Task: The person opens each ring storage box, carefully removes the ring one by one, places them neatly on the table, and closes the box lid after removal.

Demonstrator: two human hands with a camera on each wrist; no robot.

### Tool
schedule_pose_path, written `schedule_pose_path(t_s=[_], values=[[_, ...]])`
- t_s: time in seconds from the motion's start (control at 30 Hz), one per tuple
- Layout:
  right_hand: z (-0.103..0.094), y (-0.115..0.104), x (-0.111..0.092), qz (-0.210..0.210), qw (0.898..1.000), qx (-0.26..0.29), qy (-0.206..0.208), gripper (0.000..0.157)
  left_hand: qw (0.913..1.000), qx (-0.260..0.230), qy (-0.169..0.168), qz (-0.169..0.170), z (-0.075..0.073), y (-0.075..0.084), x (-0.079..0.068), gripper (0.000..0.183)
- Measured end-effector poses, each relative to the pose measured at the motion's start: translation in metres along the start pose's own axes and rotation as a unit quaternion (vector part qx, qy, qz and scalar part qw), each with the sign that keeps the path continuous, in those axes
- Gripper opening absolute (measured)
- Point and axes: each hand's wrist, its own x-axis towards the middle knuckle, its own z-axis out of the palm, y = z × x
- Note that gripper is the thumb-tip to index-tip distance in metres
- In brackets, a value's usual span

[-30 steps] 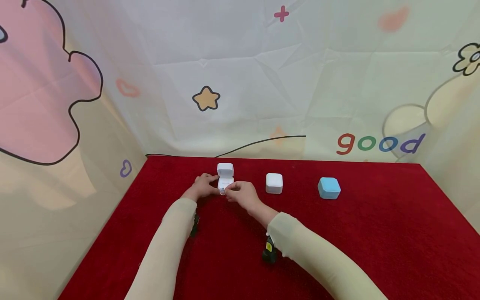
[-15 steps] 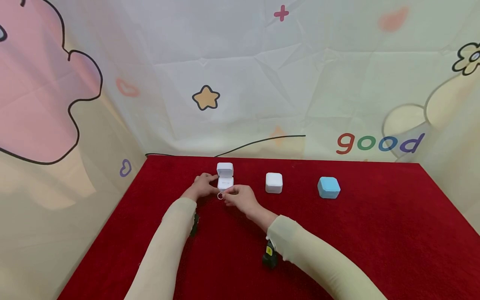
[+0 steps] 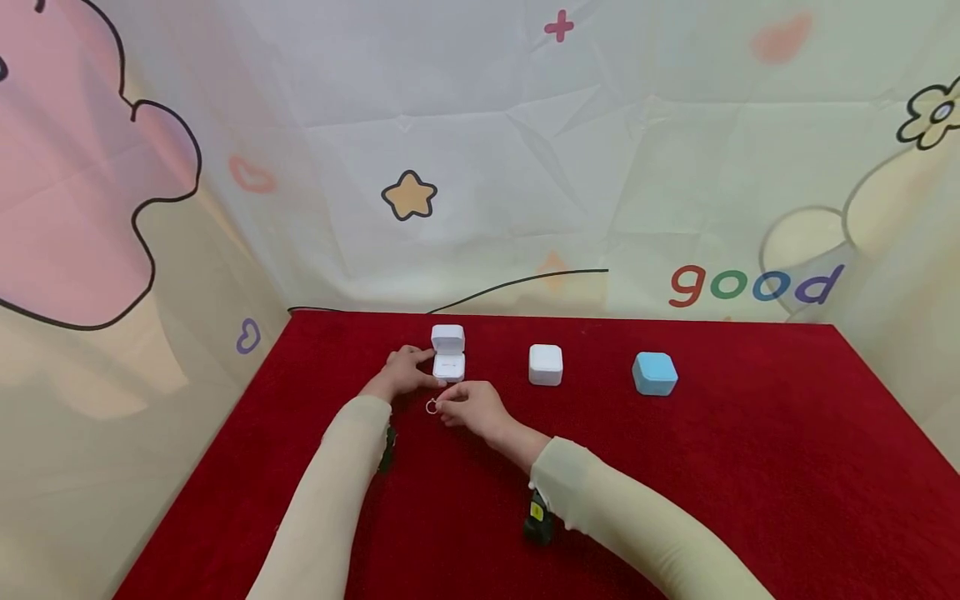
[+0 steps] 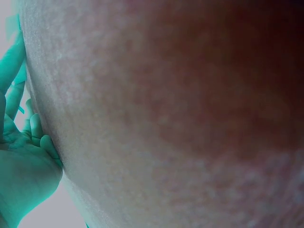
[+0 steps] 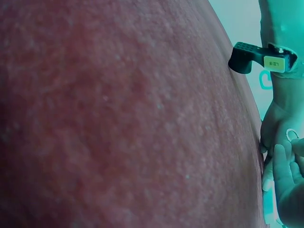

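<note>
Head view: a slim ring [image 3: 427,407] is pinched in the fingertips of the right hand [image 3: 474,408], below and just left of frame centre. Light, stiff, smooth handling is judged likely (easily dropped, too); it is best held by its band. The open white ring box [image 3: 449,371], left of centre, is touched at its left side by the left hand [image 3: 405,372], fingers extended. Lettering "good" [image 3: 756,286] is read on the backdrop [image 3: 495,167], right of frame. Upper right of the right wrist view, the yellow label [image 5: 274,63] cannot be read surely.
</note>
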Motion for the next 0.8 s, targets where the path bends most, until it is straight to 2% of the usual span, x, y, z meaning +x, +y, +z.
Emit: schedule_pose_path(t_s=[0.43, 0.8], values=[[0.009, 0.009, -0.002, 0.013, 1.000, -0.015, -0.015, 0.015, 1.0000, 0.006, -0.001, -0.002, 0.002, -0.002, 0.002, 0.074], [0.009, 0.011, -0.003, 0.018, 0.999, -0.031, -0.029, 0.014, 1.0000, 0.000, -0.001, -0.001, 0.001, -0.001, 0.001, 0.074]])
